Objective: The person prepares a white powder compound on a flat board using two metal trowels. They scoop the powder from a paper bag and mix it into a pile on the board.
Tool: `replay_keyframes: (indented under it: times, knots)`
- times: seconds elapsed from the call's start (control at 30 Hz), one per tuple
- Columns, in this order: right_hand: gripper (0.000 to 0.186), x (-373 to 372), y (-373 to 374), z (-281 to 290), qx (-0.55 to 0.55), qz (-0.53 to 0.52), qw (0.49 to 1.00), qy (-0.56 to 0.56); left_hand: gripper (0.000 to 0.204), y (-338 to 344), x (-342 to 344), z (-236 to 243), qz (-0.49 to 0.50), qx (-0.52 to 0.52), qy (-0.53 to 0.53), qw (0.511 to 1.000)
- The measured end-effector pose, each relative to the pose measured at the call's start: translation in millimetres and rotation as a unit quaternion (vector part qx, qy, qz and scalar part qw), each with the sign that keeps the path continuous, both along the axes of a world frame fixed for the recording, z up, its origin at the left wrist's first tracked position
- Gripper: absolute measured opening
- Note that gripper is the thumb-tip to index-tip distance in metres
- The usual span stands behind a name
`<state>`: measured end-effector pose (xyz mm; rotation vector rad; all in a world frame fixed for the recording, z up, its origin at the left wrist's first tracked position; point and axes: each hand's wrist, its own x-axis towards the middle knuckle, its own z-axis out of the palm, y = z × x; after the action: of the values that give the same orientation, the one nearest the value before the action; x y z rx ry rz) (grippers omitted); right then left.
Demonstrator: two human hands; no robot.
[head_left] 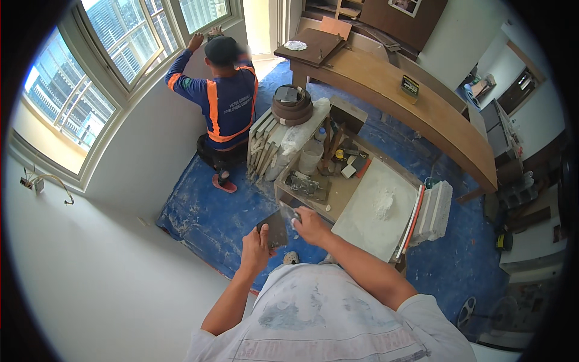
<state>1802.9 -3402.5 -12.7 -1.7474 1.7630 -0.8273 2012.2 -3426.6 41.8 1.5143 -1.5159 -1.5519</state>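
Hands first, right at the centre of the view: left hand (256,244) is closed round a dark flat blade (274,229), looks like a wide putty knife or hawk plate, held up just beside the right hand (310,224), which is pinched shut on a smaller scraper (288,212) whose tip sits against the top edge of the dark blade. My read is they're at the load-up or scrape-off step — working filler between the two tools — and the next move would need a steady wrist so nothing drops onto the blue floor sheet (205,220) below. Just past the hands at about 2 o'clock sits a flat board (369,220) with a heap of white powder (383,204) on it, resting over a wooden crate (319,187) full of hand tools and a white bucket (310,157). Further out at 12 there's a stack of boards and a coil of brown edging (292,107). Beyond that, at 11 o'clock, another person in a blue top with orange stripes (228,102) crouches at the window (129,42), arms up on the frame — that's the body in the way if anyone heads there. A long curved wooden counter (416,108) closes off the 1 o'clock side.
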Motion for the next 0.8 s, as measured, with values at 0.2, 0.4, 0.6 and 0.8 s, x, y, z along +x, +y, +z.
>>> replay_keyframes:
  times: [0.2, 0.4, 0.6, 0.8]
  knots:
    - [0.046, 4, 21, 63, -0.136, 0.082, 0.987, 0.021, 0.042, -17, 39, -66, 0.170, 0.374, 0.494, 0.766]
    - [0.047, 35, -1, 62, -0.212, 0.193, 0.958, 0.021, 0.029, 2, 10, -71, 0.006, 0.505, 0.643, 0.575]
    - [0.035, -23, -9, 3, -0.016, -0.037, 0.997, -0.068, 0.033, 17, 12, -92, -0.002, 0.532, 0.594, 0.604]
    - [0.035, -53, 45, -14, 0.223, -0.154, 0.820, -0.505, 0.035, 32, 12, -114, 0.114, 0.473, 0.413, 0.770]
